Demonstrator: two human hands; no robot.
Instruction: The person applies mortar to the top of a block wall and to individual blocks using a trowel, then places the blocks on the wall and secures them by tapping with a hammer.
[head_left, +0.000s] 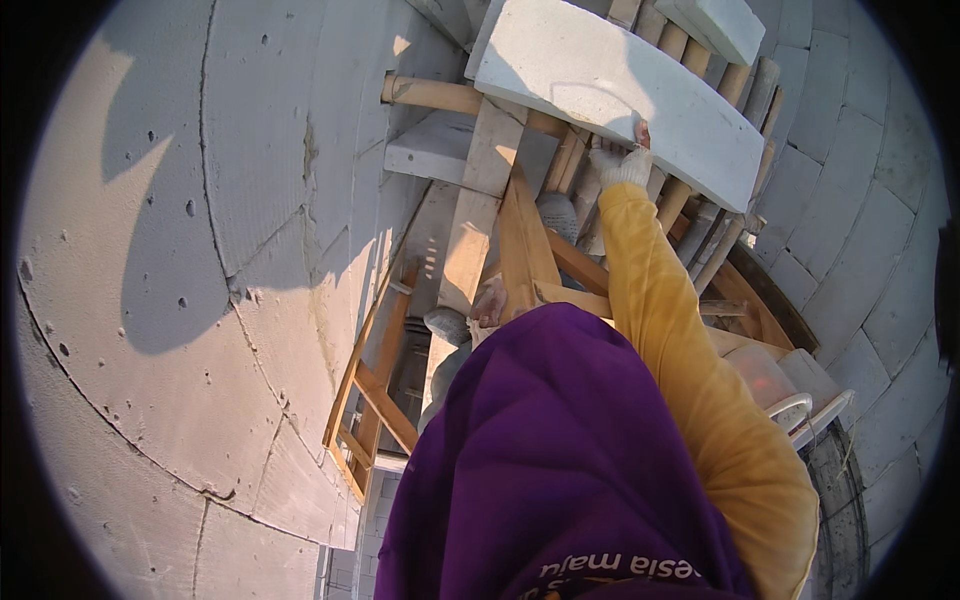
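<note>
My right hand (619,162), in a pale knit glove with bare fingertips, grips the near edge of a long white aerated concrete block (610,75). Its thumb lies against the block's face, while the other fingers go under the edge, partly hidden. The block rests across wooden poles (672,195). By the upright timber, just past the purple cloth, a patch of bare skin with a whitish edge shows; it seems to be my left hand (489,302). What its fingers do is too small and covered to tell.
A block wall (260,260) curves along the left, another (850,200) along the right. Further white blocks (715,25) lie on the poles and beside the beam (432,147). Timber braces (528,240) and a wooden frame (370,410) stand below. A bucket-like container (765,375) sits right of my sleeve.
</note>
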